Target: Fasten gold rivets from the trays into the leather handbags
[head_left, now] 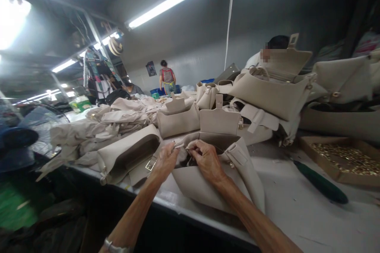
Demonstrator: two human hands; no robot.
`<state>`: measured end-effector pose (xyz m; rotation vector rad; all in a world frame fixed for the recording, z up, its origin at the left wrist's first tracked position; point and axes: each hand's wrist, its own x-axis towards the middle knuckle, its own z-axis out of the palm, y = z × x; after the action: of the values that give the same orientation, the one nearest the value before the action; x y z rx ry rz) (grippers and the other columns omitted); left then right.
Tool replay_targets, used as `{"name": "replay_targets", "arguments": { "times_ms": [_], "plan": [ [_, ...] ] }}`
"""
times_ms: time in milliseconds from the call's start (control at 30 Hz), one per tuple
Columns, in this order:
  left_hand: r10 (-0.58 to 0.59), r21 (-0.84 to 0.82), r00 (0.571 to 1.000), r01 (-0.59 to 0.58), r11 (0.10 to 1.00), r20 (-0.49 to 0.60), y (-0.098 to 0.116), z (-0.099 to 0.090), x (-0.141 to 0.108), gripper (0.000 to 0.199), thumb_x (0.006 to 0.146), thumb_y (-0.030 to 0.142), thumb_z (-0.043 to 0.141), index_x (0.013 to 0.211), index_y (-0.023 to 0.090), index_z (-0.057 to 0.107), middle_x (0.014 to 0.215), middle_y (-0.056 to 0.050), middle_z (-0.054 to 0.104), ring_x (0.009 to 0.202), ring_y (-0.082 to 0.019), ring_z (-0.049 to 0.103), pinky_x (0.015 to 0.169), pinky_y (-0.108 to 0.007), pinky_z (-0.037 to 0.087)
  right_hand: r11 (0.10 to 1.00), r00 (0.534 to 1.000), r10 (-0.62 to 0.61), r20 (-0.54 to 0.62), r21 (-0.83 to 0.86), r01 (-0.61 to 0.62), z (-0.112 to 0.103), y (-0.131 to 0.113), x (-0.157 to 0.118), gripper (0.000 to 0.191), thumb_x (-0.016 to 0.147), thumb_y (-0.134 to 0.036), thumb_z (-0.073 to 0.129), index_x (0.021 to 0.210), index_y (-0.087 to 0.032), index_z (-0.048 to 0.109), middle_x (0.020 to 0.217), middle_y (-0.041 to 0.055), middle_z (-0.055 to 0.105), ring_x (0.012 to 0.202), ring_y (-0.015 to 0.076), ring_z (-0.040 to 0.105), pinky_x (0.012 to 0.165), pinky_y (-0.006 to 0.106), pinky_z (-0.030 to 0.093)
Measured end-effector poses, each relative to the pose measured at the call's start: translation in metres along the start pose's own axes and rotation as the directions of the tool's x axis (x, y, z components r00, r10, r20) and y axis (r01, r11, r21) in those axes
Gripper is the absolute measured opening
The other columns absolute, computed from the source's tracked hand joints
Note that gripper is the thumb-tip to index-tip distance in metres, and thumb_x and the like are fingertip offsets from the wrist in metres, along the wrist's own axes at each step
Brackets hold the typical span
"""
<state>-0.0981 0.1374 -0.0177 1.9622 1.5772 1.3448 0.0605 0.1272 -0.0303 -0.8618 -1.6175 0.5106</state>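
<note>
Illumination is supplied by a ceiling tube [173,0] and lamps [12,19] at upper left, where detail is lost to glare; deep shadow is seen beneath the table [314,219]; the left margin is blurred.

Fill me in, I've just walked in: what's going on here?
At a table, a person's left hand pinches a pale strip at the mouth of an open beige handbag; the right hand pinches something there too small to make out. More beige bags lie around it, with a box of gold-coloured pieces to the right.
</note>
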Motion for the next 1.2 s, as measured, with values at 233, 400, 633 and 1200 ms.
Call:
{"name": "replay_targets", "arguments": {
  "times_ms": [233,400,633,1200],
  "plan": [
    [0.025,-0.047,0.983,-0.016,0.999,0.184,-0.001,0.003,0.009,0.028,0.085,0.037,0.044,0.069,0.017,0.057,0.066,0.001,0.056,0.066,-0.015,0.05,0.065,-0.027,0.037,0.985,0.997,-0.074,-0.015,-0.154,0.071,0.012,0.009,0.008,0.014,0.078,-0.008,0.055,0.074,-0.017,0.065,0.078,0.0018,0.055,0.075,0.0149,0.053,0.069,0.024,0.039],
    [0.029,-0.085,0.979,-0.012,0.996,0.201,-0.007,0.007,0.012,0.026,0.085,0.036,0.043,0.072,0.017,0.056,0.069,0.001,0.055,0.072,-0.016,0.052,0.07,-0.028,0.04,0.992,0.998,0.054,-0.044,-0.112,-0.059,0.014,0.009,0.008,0.012,0.078,-0.01,0.056,0.074,-0.017,0.065,0.072,0.0006,0.059,0.07,0.0146,0.056,0.065,0.024,0.041],
    [-0.002,-0.076,0.987,0.015,0.997,0.163,-0.008,0.008,0.009,0.024,0.085,0.033,0.044,0.077,0.017,0.059,0.064,0.002,0.053,0.066,-0.016,0.05,0.062,-0.027,0.038,0.975,0.975,0.207,-0.08,-0.066,-0.212,0.018,0.006,0.006,0.008,0.077,-0.015,0.055,0.073,-0.018,0.061,0.064,-0.001,0.06,0.057,0.0136,0.057,0.058,0.023,0.042],
    [0.056,-0.046,0.984,-0.049,0.998,0.171,-0.006,0.003,0.006,0.024,0.085,0.034,0.043,0.082,0.019,0.061,0.072,0.0,0.061,0.072,-0.017,0.056,0.066,-0.027,0.042,0.955,0.964,0.264,-0.038,0.152,-0.256,0.016,0.01,0.008,0.007,0.072,-0.022,0.06,0.067,-0.017,0.057,0.059,-0.0038,0.055,0.05,0.0115,0.056,0.051,0.02,0.042]
  ]
}}
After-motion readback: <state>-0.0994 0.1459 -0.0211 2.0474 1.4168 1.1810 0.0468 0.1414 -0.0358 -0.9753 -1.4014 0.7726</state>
